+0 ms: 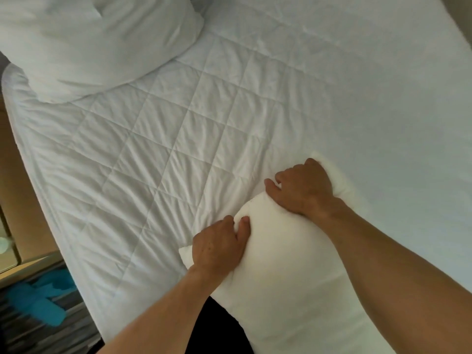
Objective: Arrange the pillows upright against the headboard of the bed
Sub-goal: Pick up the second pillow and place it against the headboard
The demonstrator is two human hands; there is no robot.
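Note:
A white pillow (286,272) lies at the near edge of the bed, partly over the quilted white mattress cover (158,139). My left hand (219,246) grips its left end, fingers dug into the fabric. My right hand (304,190) clutches the pillow's far top edge. Another white pillow (94,42) rests at the top left corner of the bed, slumped on the cover. The headboard cannot be made out.
A wooden surface (15,180) runs along the bed's left side. Patterned carpet with teal patches (38,305) shows at the bottom left. The right part of the bed is smooth white sheet (383,85).

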